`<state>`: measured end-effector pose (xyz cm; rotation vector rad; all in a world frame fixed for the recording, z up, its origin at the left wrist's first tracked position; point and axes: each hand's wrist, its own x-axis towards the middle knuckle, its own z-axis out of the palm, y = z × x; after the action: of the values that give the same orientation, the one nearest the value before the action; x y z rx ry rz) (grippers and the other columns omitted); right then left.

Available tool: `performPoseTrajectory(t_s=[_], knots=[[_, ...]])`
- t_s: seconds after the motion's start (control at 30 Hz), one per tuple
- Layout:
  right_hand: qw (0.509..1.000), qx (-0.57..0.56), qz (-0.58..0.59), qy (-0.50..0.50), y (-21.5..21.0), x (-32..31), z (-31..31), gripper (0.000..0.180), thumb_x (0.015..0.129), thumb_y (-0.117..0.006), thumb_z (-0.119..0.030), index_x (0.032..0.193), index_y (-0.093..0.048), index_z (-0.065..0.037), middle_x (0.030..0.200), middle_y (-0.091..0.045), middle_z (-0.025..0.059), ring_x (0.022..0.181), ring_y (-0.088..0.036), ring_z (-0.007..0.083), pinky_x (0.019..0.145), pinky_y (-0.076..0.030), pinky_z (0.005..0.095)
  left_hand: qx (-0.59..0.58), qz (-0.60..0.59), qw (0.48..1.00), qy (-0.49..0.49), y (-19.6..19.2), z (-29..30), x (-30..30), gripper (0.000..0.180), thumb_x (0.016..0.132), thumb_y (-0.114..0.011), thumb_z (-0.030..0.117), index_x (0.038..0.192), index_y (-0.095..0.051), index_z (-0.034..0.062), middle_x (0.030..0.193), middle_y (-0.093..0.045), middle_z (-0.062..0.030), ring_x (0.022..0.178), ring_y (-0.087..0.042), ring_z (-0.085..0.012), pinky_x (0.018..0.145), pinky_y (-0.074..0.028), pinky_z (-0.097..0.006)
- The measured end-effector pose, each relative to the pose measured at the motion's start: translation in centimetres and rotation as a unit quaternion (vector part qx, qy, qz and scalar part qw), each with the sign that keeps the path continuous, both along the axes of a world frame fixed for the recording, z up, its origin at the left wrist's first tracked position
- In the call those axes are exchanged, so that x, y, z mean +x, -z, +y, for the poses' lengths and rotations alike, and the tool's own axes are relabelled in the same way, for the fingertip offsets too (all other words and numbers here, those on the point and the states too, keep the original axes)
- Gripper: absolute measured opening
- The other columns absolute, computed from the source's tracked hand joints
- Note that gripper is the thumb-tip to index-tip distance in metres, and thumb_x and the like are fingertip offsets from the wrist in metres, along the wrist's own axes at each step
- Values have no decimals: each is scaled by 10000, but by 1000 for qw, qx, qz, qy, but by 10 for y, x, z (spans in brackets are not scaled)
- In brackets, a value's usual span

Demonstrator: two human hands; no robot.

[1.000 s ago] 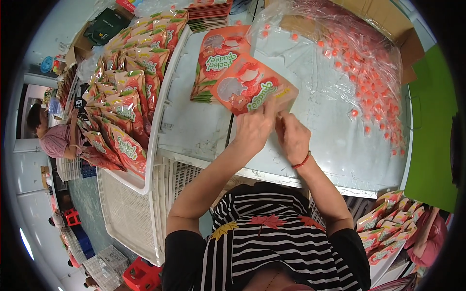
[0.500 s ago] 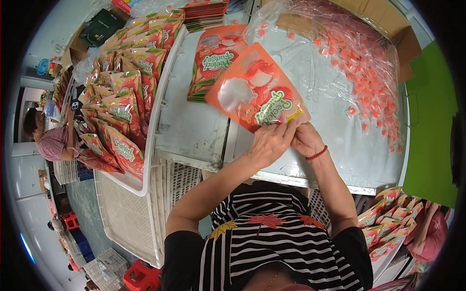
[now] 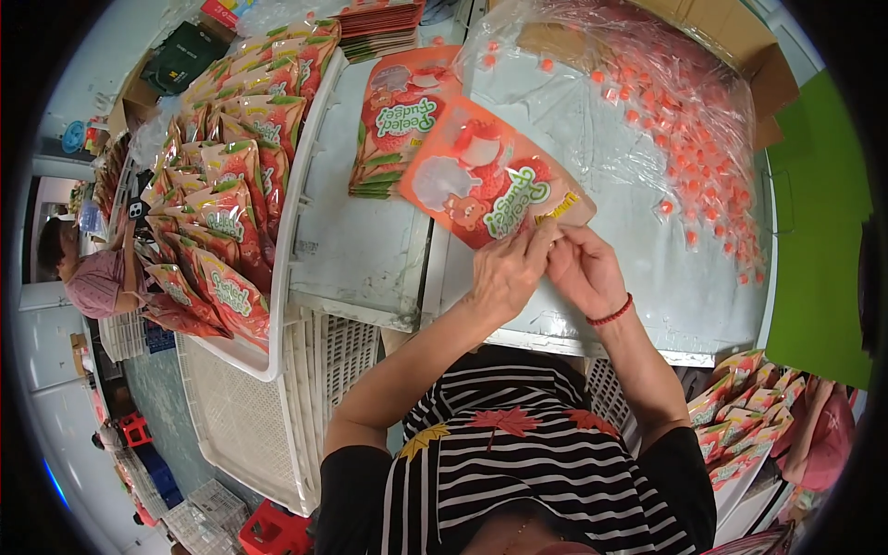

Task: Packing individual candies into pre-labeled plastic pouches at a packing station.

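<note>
Head view: the left hand (image 3: 507, 277) pinches the near edge of a flat red-orange pouch (image 3: 490, 171) with a bear print and a pale window. Beside it, the right hand (image 3: 587, 268), a red bracelet (image 3: 611, 312) at its wrist, has its fingertips gathered at that edge's right part; the left fingers partly cover them, so I cannot tell whether they pinch. The pouch slants over the table (image 3: 361, 250), its far left side overlapping, in view, a stack of like pouches (image 3: 398, 116). Left of that stack, a white tray (image 3: 289, 259) holds rows of plump pouches (image 3: 227, 217). To the right, a clear plastic sheet (image 3: 518, 42) lies among many small red-centred packets (image 3: 689, 166), near a cardboard box (image 3: 770, 88) on the far right.
</note>
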<state>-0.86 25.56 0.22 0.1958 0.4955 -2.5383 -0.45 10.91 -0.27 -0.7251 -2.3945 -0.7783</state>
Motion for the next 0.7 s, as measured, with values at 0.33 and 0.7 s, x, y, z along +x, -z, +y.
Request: performPoseTrajectory(t_s=[0.33,0.7], knots=[[999,-12,33,-26,62,15,15,373,941,-506,-223,1274,-465,-60,1236,-545,100,1093,-551,248,945,-473,398,-52,-24,996,72,0,19,24,462,663,-628,28,1123,-586,40,690,-570,-48,602,-599,-186,506,-487,-306],[975,95,203,6,9,-6,-5,427,951,-470,-205,1334,-408,-27,1299,-493,143,1158,-518,244,978,-445,385,-71,-114,967,217,-19,-9,-1,1118,488,-803,524,1377,-335,32,1421,-276,-246,1316,-240,-460,1041,-237,-583]])
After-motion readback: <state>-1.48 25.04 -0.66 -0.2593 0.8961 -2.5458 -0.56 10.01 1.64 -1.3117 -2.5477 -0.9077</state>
